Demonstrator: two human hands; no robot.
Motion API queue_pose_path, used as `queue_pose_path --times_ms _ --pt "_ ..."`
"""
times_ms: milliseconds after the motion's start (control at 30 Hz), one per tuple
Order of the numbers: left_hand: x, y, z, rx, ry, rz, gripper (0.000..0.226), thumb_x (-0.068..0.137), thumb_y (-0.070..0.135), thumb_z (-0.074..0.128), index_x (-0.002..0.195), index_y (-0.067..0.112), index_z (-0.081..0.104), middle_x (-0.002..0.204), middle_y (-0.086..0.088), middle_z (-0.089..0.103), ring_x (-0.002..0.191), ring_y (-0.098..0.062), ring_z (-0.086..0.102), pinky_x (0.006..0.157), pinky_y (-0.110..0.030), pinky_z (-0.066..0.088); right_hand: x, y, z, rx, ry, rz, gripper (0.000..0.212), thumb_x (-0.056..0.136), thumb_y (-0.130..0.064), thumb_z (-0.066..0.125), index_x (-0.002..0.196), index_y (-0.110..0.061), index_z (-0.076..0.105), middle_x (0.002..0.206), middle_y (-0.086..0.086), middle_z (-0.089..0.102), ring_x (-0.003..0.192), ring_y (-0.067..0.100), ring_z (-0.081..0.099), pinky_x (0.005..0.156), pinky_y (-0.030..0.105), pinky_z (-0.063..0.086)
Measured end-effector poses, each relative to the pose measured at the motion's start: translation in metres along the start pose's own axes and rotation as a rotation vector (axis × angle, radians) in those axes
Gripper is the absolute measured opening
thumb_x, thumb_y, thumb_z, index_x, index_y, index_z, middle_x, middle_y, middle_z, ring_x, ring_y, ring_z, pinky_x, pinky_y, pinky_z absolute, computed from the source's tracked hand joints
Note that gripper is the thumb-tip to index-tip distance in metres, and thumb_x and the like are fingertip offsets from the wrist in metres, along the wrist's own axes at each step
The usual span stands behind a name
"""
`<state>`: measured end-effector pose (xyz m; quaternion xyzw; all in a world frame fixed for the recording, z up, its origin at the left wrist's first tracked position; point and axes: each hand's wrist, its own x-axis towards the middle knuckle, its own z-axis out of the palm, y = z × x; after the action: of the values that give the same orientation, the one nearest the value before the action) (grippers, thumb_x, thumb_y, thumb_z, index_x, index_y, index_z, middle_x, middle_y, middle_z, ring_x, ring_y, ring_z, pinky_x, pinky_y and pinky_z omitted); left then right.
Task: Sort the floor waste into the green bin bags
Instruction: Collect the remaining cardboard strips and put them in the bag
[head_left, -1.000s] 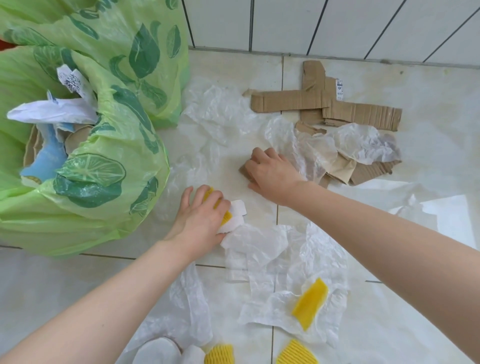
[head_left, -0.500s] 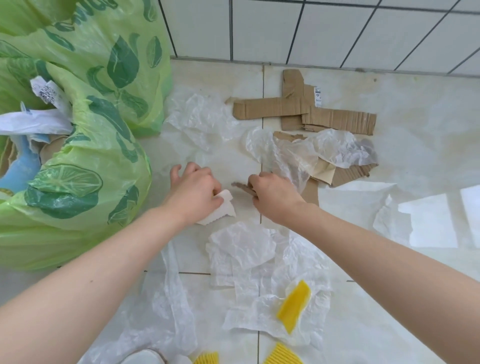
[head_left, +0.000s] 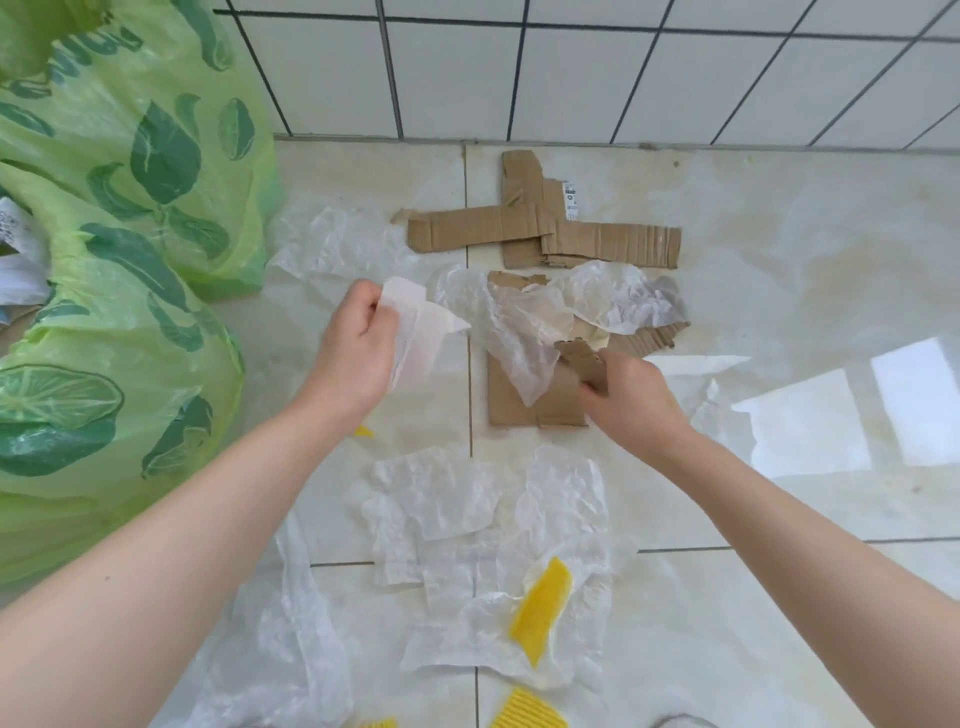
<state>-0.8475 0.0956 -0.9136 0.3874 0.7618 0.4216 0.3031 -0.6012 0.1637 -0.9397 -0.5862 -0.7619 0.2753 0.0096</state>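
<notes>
Left hand (head_left: 358, 358) curled round a white ridged paper scrap (head_left: 418, 332), lifted off the floor beside the green bin bags (head_left: 130, 291) at far left. Right hand (head_left: 631, 395) pinched on a torn cardboard piece (head_left: 582, 358), under crumpled translucent film (head_left: 524, 332). Farther off, crossed cardboard strips (head_left: 545, 236) with a small white label (head_left: 570, 200), print too small to read. Bag lettering partly cut off, illegible. Nearer, a yellow strip (head_left: 540, 605) on crumpled paper (head_left: 483, 545).

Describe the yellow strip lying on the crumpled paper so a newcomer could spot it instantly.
Start at the green bin bags on the left, then look down the floor between the two forearms. There a slanted yellow strip lies on crumpled white paper. Unlike the ridged yellow pieces at the bottom edge, it is in full view.
</notes>
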Motion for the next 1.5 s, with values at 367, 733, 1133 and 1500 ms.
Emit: queue_pose_path --times_ms 367,733,1133,1500 --pt "-0.034 0.028 0.109 0.379 -0.706 0.123 0.019 0.096 0.011 0.033 0.102 0.008 0.050 0.089 -0.006 0.053 0.080 -0.024 0.047 0.065 -0.032 0.033 0.035 0.041 -0.004 -0.071 0.068 -0.105 0.015 0.088 -0.018 0.059 0.092 -0.006 0.067 0.097 0.014 0.060 0.091 0.034 0.057 0.075 0.036 0.045" --pt "-0.003 0.008 0.110 0.687 -0.455 0.103 0.037 0.095 0.017 0.033 0.128 0.001 0.039 0.143 -0.013 0.034 0.127 -0.029 0.042 0.096 -0.041 0.040 0.079 0.028 -0.030 -0.066 -0.051 -0.102 0.026 0.087 -0.024 0.061 0.107 -0.011 0.072 0.148 0.012 0.040 0.139 0.022 0.033 0.106 0.026 0.031" --pt "0.008 0.015 0.106 0.135 -0.211 -0.315 0.022 0.087 0.017 0.051 0.068 0.014 0.041 0.067 -0.002 0.044 0.068 -0.025 0.041 0.056 -0.029 0.033 0.102 0.014 -0.021 -0.053 -0.212 -0.005 0.042 0.094 -0.051 0.037 0.070 -0.029 0.064 0.135 0.007 0.045 0.132 0.038 0.028 0.106 0.048 0.024" --pt "-0.002 0.000 0.126 0.476 -0.195 -0.169 0.024 0.081 0.020 0.066 0.097 0.006 0.056 0.118 -0.008 0.041 0.106 -0.029 0.042 0.077 -0.030 0.037 0.102 0.006 -0.010 -0.137 -0.135 -0.013 0.058 0.082 -0.014 0.052 0.135 -0.021 0.030 0.121 0.013 0.039 0.113 0.038 0.037 0.093 0.047 0.034"
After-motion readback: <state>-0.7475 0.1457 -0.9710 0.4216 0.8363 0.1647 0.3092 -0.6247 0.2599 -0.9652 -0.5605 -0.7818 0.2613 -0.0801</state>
